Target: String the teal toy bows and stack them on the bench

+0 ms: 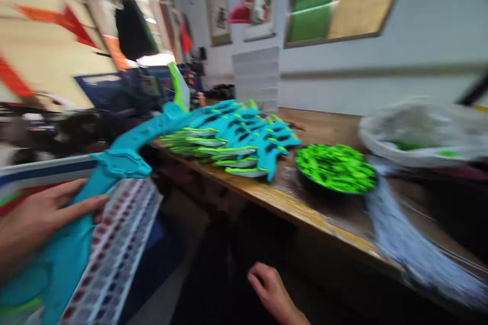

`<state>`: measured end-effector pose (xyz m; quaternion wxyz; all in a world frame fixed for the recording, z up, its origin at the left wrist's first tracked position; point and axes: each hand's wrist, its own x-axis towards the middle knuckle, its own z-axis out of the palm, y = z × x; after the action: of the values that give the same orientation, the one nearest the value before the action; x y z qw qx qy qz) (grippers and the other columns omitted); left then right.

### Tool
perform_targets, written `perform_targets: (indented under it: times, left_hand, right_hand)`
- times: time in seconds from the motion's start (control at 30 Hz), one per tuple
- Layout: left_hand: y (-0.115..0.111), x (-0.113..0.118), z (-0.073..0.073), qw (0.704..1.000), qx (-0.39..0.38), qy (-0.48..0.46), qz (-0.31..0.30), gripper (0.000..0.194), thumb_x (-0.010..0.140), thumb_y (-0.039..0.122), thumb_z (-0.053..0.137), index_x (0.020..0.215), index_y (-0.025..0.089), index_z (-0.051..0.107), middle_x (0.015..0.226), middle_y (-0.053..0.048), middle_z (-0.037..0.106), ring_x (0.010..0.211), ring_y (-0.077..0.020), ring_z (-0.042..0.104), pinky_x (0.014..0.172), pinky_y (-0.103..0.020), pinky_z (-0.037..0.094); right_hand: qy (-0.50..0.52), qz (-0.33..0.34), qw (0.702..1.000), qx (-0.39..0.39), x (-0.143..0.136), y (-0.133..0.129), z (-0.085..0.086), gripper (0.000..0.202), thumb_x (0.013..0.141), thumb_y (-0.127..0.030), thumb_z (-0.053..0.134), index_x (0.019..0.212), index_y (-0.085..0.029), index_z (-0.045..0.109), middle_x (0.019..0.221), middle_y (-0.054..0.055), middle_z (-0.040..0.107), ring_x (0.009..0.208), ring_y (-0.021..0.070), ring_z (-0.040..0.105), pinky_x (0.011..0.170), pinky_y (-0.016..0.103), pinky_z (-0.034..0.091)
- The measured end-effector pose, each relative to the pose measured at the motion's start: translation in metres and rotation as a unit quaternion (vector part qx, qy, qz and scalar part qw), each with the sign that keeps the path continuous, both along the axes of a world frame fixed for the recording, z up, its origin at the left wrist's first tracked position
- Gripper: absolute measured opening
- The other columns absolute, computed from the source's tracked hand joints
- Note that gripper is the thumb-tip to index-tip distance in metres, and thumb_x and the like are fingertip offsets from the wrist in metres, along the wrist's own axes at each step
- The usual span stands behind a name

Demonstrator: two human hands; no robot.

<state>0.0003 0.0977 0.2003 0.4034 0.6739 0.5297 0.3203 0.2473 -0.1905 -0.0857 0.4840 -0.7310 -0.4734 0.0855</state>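
My left hand [49, 213] grips a long turquoise plastic part [122, 162], with the thumb and fingers spread around its shaft. The part slants up to the right, and its far end, near a lime-green and grey curved tip [180, 86], overlaps the pile behind. Low in the middle, my right hand [270, 287] is curled, thumb against forefinger, and no object shows in it. On the workbench [305, 208] lies a stacked pile of similar turquoise parts [244, 132] with lime-green and grey edges. Motion blur softens the details.
A dark bowl [324, 187] heaped with small lime-green pieces [335, 165] stands on the bench. To its right is a white plastic bag [400, 144], with crumpled clear plastic [407, 233] hanging over the edge. A dotted, striped sheet [118, 244] lies beneath the held part.
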Motion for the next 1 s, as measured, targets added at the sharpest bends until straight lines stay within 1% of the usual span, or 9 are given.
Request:
perform_targets:
  times: [0.1, 0.2, 0.33, 0.4, 0.5, 0.63, 0.8, 0.9, 1.0]
  left_hand:
    - [-0.036, 0.059, -0.029, 0.991, -0.051, -0.072, -0.105, 0.061, 0.043, 0.061, 0.091, 0.096, 0.036, 0.073, 0.075, 0.007, 0.078, 0.068, -0.0301, 0.070, 0.054, -0.041, 0.057]
    - [-0.081, 0.105, -0.060, 0.962, -0.079, -0.160, -0.206, 0.057, 0.047, 0.054, 0.093, 0.097, 0.038, 0.072, 0.089, 0.003, 0.080, 0.079, -0.0322, 0.073, 0.064, -0.043, 0.061]
    - [-0.127, 0.139, -0.099, 0.932, -0.124, -0.199, -0.277, 0.044, 0.065, 0.060, 0.084, 0.092, 0.028, 0.070, 0.062, -0.002, 0.067, 0.055, -0.0217, 0.060, 0.050, -0.031, 0.048]
    - [-0.143, 0.143, -0.117, 0.921, -0.144, -0.196, -0.303, 0.044, 0.073, 0.065, 0.078, 0.086, 0.024, 0.067, 0.051, 0.000, 0.056, 0.048, -0.0178, 0.052, 0.048, -0.028, 0.042]
    - [-0.157, 0.139, -0.139, 0.922, -0.159, -0.204, -0.290, 0.045, 0.078, 0.067, 0.073, 0.079, 0.023, 0.064, 0.052, 0.001, 0.056, 0.048, -0.0164, 0.051, 0.049, -0.028, 0.043]
    - [-0.157, 0.130, -0.156, 0.931, -0.161, -0.199, -0.261, 0.043, 0.078, 0.066, 0.074, 0.082, 0.023, 0.066, 0.061, -0.002, 0.064, 0.056, -0.0201, 0.058, 0.052, -0.029, 0.047]
    - [-0.149, 0.126, -0.163, 0.916, -0.180, -0.196, -0.299, 0.038, 0.086, 0.059, 0.070, 0.088, 0.021, 0.064, 0.058, -0.002, 0.062, 0.054, -0.0173, 0.057, 0.053, -0.027, 0.044]
    - [-0.152, 0.128, -0.167, 0.892, -0.250, -0.256, -0.277, 0.040, 0.090, 0.059, 0.065, 0.098, 0.019, 0.062, 0.054, 0.002, 0.056, 0.048, -0.0146, 0.053, 0.049, -0.025, 0.042]
    - [-0.152, 0.126, -0.171, 0.880, -0.277, -0.296, -0.247, 0.042, 0.090, 0.059, 0.065, 0.098, 0.019, 0.061, 0.058, 0.003, 0.056, 0.045, -0.0122, 0.051, 0.046, -0.023, 0.040]
  right_hand:
    - [-0.043, -0.033, 0.999, 0.002, 0.041, -0.030, 0.014, 0.037, 0.103, -0.035, 0.048, 0.074, -0.021, 0.066, 0.069, 0.000, 0.066, 0.062, 0.0147, 0.064, 0.058, 0.025, 0.049]
    - [-0.084, -0.100, 0.991, 0.008, 0.081, -0.044, 0.045, 0.026, 0.102, -0.030, 0.049, 0.087, -0.021, 0.068, 0.080, 0.002, 0.069, 0.073, 0.0160, 0.066, 0.068, 0.026, 0.050]
    - [-0.148, -0.189, 0.971, 0.012, 0.143, -0.053, 0.093, 0.024, 0.102, -0.030, 0.047, 0.097, -0.020, 0.069, 0.091, 0.007, 0.070, 0.086, 0.0204, 0.067, 0.079, 0.031, 0.050]
    - [-0.177, -0.231, 0.957, -0.007, 0.179, -0.049, 0.115, 0.026, 0.101, -0.029, 0.046, 0.102, -0.019, 0.069, 0.099, 0.009, 0.071, 0.093, 0.0220, 0.066, 0.086, 0.033, 0.050]
    - [-0.202, -0.291, 0.933, -0.064, 0.237, -0.030, 0.138, 0.026, 0.099, -0.024, 0.047, 0.107, -0.017, 0.070, 0.108, 0.012, 0.071, 0.102, 0.0238, 0.065, 0.094, 0.034, 0.048]
    - [-0.192, -0.354, 0.900, -0.164, 0.295, 0.003, 0.147, 0.022, 0.091, -0.023, 0.060, 0.106, -0.011, 0.070, 0.114, 0.019, 0.070, 0.105, 0.0276, 0.064, 0.092, 0.035, 0.048]
    - [-0.175, -0.364, 0.883, -0.238, 0.315, 0.021, 0.140, 0.020, 0.087, -0.025, 0.062, 0.098, -0.011, 0.071, 0.105, 0.021, 0.072, 0.101, 0.0298, 0.066, 0.085, 0.035, 0.047]
    - [-0.182, -0.364, 0.885, -0.225, 0.317, 0.020, 0.139, 0.030, 0.085, -0.027, 0.060, 0.109, -0.012, 0.070, 0.112, 0.019, 0.071, 0.103, 0.0292, 0.065, 0.085, 0.035, 0.047]
    - [-0.184, -0.376, 0.889, -0.185, 0.317, 0.017, 0.144, 0.032, 0.082, -0.029, 0.059, 0.108, -0.013, 0.070, 0.107, 0.018, 0.071, 0.100, 0.0301, 0.065, 0.086, 0.039, 0.048]
